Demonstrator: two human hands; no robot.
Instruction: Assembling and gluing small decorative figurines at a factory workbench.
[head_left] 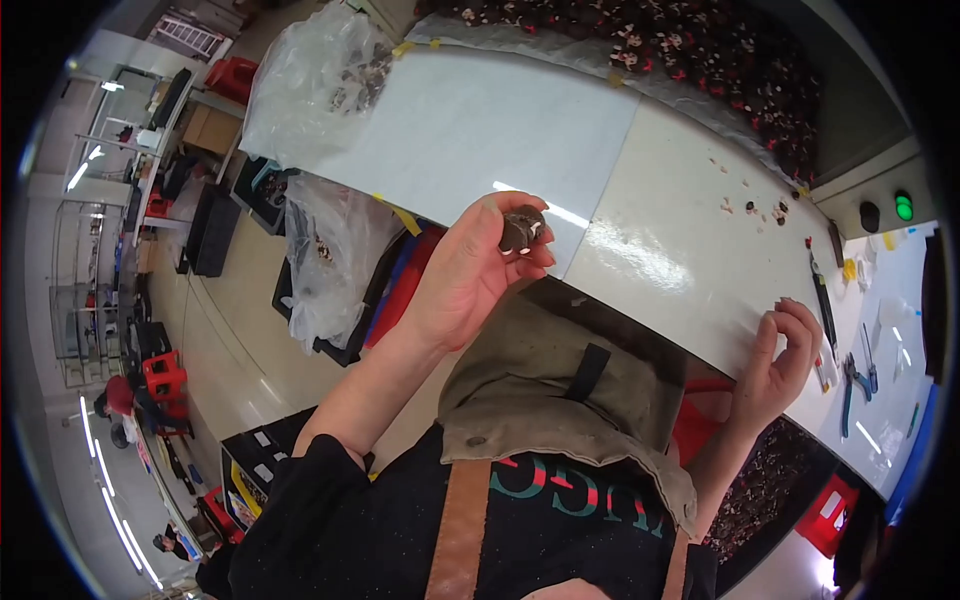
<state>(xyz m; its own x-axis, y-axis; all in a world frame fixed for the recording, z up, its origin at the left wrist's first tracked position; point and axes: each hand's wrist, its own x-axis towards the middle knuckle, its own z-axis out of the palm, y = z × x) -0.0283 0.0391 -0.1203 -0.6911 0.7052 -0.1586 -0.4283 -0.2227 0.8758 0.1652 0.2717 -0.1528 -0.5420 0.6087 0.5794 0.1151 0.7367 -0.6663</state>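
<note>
Pinching brown pieces [518, 230] over the near edge of the table [690, 195], the left hand [468, 265] sets thumb and fingers around them. Knobby and pale-flecked, they look light and firm, perhaps best gripped by their rounded sides. Loosely curled, seemingly empty, the right hand [780, 362] meets glossy white tabletop; crinkled plastic [312, 85] slumps leftward.

Held part [516, 234] was dark brown with white patches; heaped parts [690, 70] were near-black, speckled cream and red; worktop [690, 200] was white, its left section [480, 120] pale blue-grey; bib apron [535, 375] was olive-brown, its shoulder straps [460, 530] tan, its tab [590, 372] black; T-shirt [370, 530] was black, lettered in teal and red; pliers [853, 371] had blue handles [845, 405]; indicator lamp [904, 206] was green.
</note>
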